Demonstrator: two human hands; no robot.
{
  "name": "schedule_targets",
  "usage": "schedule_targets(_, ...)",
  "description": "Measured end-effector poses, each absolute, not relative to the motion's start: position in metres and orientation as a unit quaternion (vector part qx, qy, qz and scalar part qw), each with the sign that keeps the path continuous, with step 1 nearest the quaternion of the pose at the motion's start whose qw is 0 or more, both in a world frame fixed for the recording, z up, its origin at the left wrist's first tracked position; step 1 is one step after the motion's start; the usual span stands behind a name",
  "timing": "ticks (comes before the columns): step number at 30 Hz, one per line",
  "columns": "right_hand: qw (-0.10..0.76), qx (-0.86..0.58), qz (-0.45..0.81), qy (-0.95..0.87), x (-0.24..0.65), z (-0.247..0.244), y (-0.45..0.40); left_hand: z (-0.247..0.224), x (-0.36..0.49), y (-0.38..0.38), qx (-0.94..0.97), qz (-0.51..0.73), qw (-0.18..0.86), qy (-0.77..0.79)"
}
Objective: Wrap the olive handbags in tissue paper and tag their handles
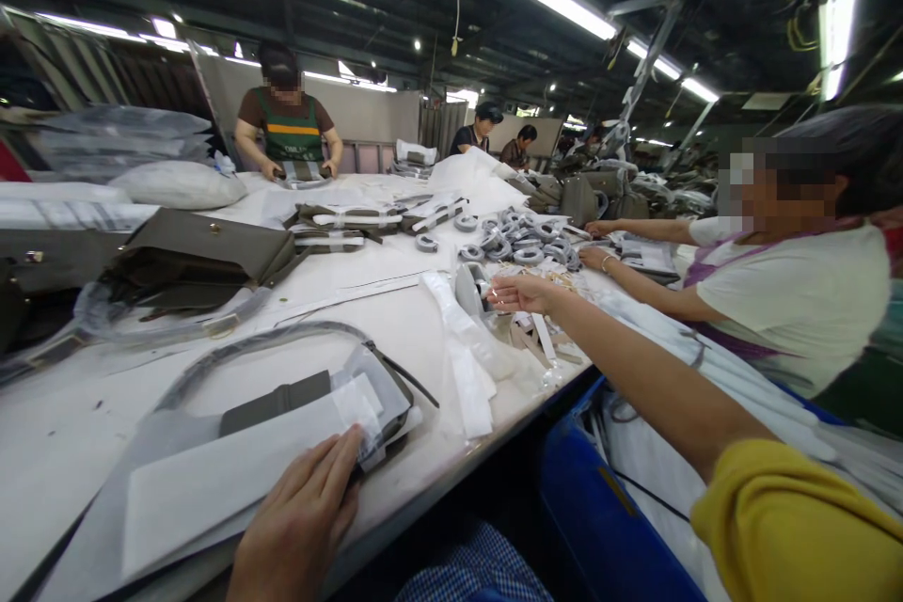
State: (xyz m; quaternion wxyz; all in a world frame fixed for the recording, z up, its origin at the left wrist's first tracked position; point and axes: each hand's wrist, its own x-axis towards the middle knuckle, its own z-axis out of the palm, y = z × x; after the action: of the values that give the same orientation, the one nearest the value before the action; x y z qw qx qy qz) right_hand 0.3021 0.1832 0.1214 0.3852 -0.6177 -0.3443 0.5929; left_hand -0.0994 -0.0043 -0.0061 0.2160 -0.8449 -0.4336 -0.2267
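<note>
My left hand (303,508) lies on a white padding sheet (240,470), its fingers stretched along the sheet's right end. That sheet covers part of a dark olive handbag (278,403), which lies on the table with its wrapped grey handle (261,339) curving behind. My right hand (522,294) reaches across to a grey tape dispenser (467,290). Its fingertips are pinched at the dispenser, with shiny glints of clear tape (496,295) between them. A crumpled strip of white wrapping (458,357) lies just left of the dispenser.
Wrapped grey handle rings (512,235) are heaped beyond my right hand. An open olive bag (204,245) stands at left; flat bags (345,221) lie mid-table. At right a co-worker (797,273) reaches over the table; another person (286,127) works opposite. A blue bin (599,489) stands below the edge.
</note>
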Motion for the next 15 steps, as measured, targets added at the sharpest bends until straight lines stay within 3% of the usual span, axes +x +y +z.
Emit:
schedule_targets(7, 0.442, -0.596, 0.576, -0.342, 0.293, 0.136, 0.110, -0.010, -0.101, -0.004, -0.846, -0.227, 0.216, -0.432)
schedule_targets(15, 0.496, -0.591, 0.590, -0.236, 0.296, 0.089, 0.069, -0.003, -0.098, -0.005, -0.853, -0.231, 0.197, -0.424)
